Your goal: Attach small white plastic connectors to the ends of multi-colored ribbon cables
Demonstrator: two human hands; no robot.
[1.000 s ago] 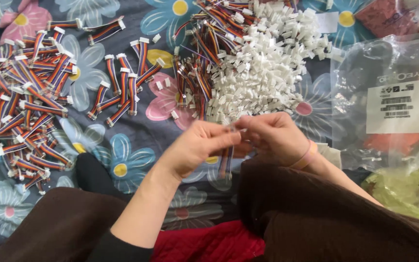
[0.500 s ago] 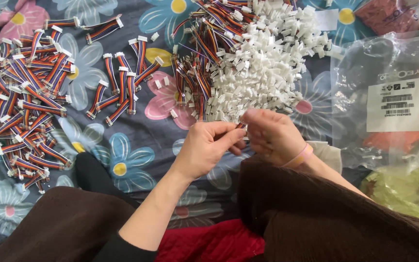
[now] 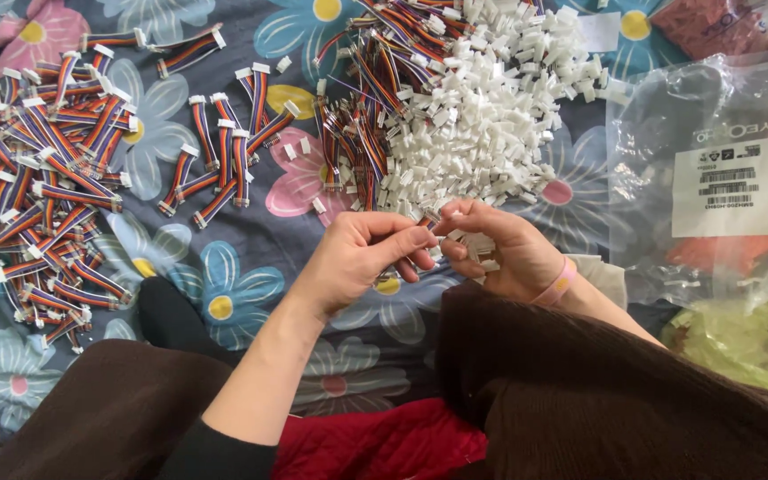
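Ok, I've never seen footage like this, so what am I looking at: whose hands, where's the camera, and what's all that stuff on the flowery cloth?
There is no machine here. One camera, worn on a person's head, looks down at their own bare hands. The left hand and right hand meet fingertip to fingertip, pinching a small white part too tiny to identify for sure. On the floral cloth lie a heap of white plastic connector housings, a bundle of multicoloured wire leads beside it, and many short leads with white ends spread far left. Clear plastic bags sit at the right.
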